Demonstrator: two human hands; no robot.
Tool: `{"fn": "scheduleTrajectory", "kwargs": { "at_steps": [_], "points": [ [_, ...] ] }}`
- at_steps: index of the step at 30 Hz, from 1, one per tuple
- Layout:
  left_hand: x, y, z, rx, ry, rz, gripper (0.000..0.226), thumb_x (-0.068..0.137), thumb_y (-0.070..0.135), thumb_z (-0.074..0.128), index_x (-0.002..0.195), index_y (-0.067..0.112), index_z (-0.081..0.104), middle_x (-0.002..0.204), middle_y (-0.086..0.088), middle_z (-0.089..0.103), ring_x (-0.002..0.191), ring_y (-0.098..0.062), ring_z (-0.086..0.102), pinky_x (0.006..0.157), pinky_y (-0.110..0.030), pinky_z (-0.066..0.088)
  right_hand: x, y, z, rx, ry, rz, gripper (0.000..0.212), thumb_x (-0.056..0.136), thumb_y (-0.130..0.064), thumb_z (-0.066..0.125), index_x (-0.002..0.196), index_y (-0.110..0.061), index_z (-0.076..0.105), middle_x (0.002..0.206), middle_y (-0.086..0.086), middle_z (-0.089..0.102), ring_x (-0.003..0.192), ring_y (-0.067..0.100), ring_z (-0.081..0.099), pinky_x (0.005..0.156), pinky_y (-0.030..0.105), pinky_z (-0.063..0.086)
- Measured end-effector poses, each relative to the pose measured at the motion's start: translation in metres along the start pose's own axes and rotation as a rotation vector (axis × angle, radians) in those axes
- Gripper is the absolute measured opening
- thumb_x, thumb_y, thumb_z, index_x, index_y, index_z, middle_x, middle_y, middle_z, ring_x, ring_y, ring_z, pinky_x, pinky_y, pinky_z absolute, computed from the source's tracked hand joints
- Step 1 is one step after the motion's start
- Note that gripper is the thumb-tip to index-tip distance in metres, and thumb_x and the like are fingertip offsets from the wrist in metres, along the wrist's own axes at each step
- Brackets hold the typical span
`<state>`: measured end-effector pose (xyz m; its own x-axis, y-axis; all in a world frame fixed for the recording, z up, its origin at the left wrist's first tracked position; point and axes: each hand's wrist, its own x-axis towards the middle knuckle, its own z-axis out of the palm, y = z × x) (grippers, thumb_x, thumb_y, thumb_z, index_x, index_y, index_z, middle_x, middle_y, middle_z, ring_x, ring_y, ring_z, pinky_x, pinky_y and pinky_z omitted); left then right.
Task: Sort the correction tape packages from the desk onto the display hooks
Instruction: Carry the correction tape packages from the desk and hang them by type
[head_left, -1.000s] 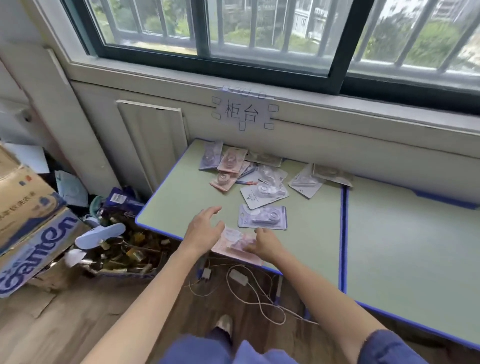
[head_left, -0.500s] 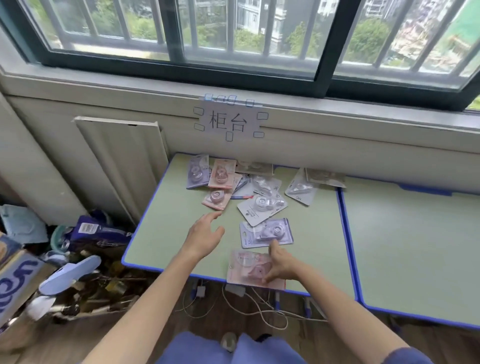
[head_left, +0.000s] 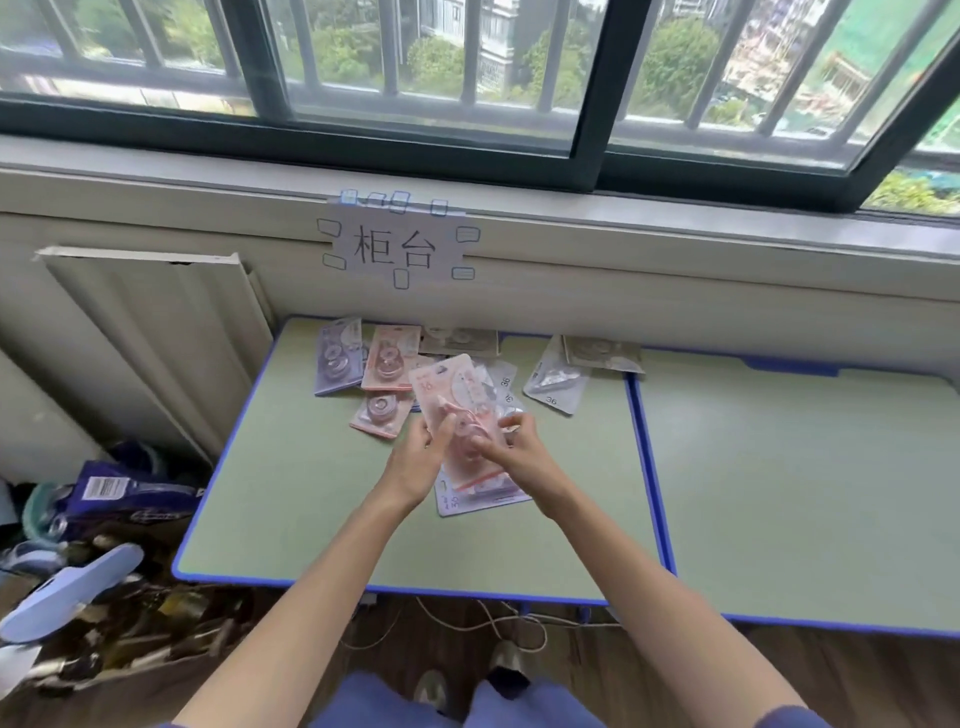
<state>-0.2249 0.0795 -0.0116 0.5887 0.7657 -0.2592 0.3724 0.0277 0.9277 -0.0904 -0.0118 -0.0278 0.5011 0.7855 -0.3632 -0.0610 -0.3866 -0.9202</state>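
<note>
A pink correction tape package (head_left: 448, 395) is lifted above the green desk (head_left: 291, 499), held between both hands. My left hand (head_left: 418, 462) grips its left edge and my right hand (head_left: 511, 449) pinches its right side. Under the hands lies a purple package (head_left: 467, 501), partly hidden. More packages lie toward the wall: a purple one (head_left: 338, 356), a pink one (head_left: 390, 356), a smaller pink one (head_left: 380, 413), a grey one (head_left: 556, 382) and two beige ones (head_left: 460, 340) (head_left: 602, 353). No display hooks are in view.
A second green desk (head_left: 805, 493) adjoins on the right. A paper sign (head_left: 397, 244) is taped to the wall below the window. Left of the desk, floor clutter includes a blue slipper (head_left: 67, 592) and a purple bag (head_left: 124, 493). Cables (head_left: 488, 623) hang under the desk.
The pink package that lay at the desk's front edge under my right hand has been lifted. My left hand has closed on it too, and both hands moved toward the pile.
</note>
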Motion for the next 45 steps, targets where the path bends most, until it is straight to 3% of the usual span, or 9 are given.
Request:
{"fn": "scheduleTrajectory", "kwargs": {
  "at_steps": [8,16,23,26,30,33,36,40,45],
  "points": [
    [0.025,-0.004,-0.025,-0.197,0.178,-0.062,0.017,0.091,0.004,0.065,0.102,0.013,0.057,0.095,-0.006,0.066,0.085,-0.020,0.062,0.068,-0.023,0.050,0.045,-0.003,-0.029,-0.569,-0.071,-0.134,0.029,0.091,-0.005,0.056,0.120,-0.003,0.056,0.120,0.005,0.059,0.108,0.014,0.054,0.088,0.017,0.040],
    [0.019,-0.019,-0.039,-0.288,0.174,-0.199,0.024,0.078,0.021,0.077,0.095,0.020,0.060,0.097,-0.010,0.069,0.084,-0.024,0.065,0.083,-0.039,0.052,0.065,0.040,-0.027,-1.132,-0.169,0.037,0.066,0.087,-0.036,0.063,0.132,0.003,0.036,0.136,0.023,0.038,0.125,0.037,0.038,0.103,0.039,0.034],
    [0.021,-0.030,-0.043,-0.235,0.227,-0.199,0.010,0.093,0.011,0.065,0.095,0.019,0.060,0.095,-0.007,0.069,0.084,-0.023,0.065,0.083,-0.038,0.052,0.068,0.048,-0.045,-1.306,-0.250,0.007,0.089,0.067,-0.050,0.078,0.128,-0.003,0.034,0.129,0.013,0.034,0.122,0.032,0.034,0.104,0.035,0.031],
    [0.024,-0.032,-0.039,-0.244,0.241,-0.207,0.011,0.093,0.007,0.062,0.093,0.018,0.059,0.098,-0.009,0.068,0.087,-0.024,0.063,0.086,-0.040,0.051,0.064,0.043,-0.064,-1.201,-0.356,0.084,0.085,0.066,-0.042,0.083,0.124,-0.007,0.032,0.119,0.013,0.042,0.114,0.030,0.041,0.095,0.035,0.037],
    [0.028,-0.027,-0.031,-0.317,0.232,-0.236,0.010,0.089,0.012,0.066,0.095,0.018,0.061,0.108,-0.012,0.069,0.099,-0.030,0.065,0.097,-0.048,0.049,0.061,0.030,-0.103,-0.637,-0.496,0.276,0.059,0.078,-0.014,0.078,0.117,-0.014,0.033,0.102,0.010,0.058,0.091,0.023,0.058,0.079,0.033,0.048],
    [0.032,-0.018,-0.023,-0.358,0.207,-0.242,0.047,0.059,0.042,0.077,0.098,0.018,0.063,0.110,-0.012,0.071,0.101,-0.029,0.067,0.097,-0.048,0.051,0.057,0.014,-0.116,-0.112,-0.370,0.304,0.052,0.079,-0.003,0.075,0.112,-0.011,0.037,0.093,0.008,0.059,0.074,0.016,0.059,0.062,0.026,0.048],
    [0.039,-0.013,-0.012,-0.384,0.195,-0.222,0.050,0.064,0.046,0.076,0.102,0.016,0.064,0.111,-0.012,0.071,0.102,-0.028,0.068,0.100,-0.051,0.049,0.053,-0.008,-0.103,0.161,-0.239,0.258,0.052,0.086,-0.008,0.069,0.125,-0.013,0.035,0.109,0.007,0.057,0.088,0.019,0.061,0.070,0.028,0.052],
    [0.048,-0.005,0.003,-0.427,0.158,-0.170,0.066,0.058,0.057,0.074,0.112,0.019,0.066,0.107,-0.003,0.075,0.104,-0.026,0.069,0.101,-0.051,0.049,0.051,-0.026,-0.061,0.324,-0.182,0.214,0.049,0.093,-0.016,0.061,0.131,-0.008,0.031,0.119,0.008,0.055,0.089,0.019,0.064,0.062,0.030,0.057],
    [0.053,0.007,0.015,-0.460,0.153,-0.118,0.044,0.077,0.043,0.077,0.113,0.019,0.067,0.106,-0.002,0.075,0.101,-0.024,0.070,0.094,-0.043,0.053,0.059,-0.026,-0.012,0.044,-0.039,0.168,0.036,0.099,-0.028,0.051,0.124,-0.006,0.038,0.114,0.009,0.057,0.083,0.016,0.061,0.064,0.024,0.054]
  ]
}}
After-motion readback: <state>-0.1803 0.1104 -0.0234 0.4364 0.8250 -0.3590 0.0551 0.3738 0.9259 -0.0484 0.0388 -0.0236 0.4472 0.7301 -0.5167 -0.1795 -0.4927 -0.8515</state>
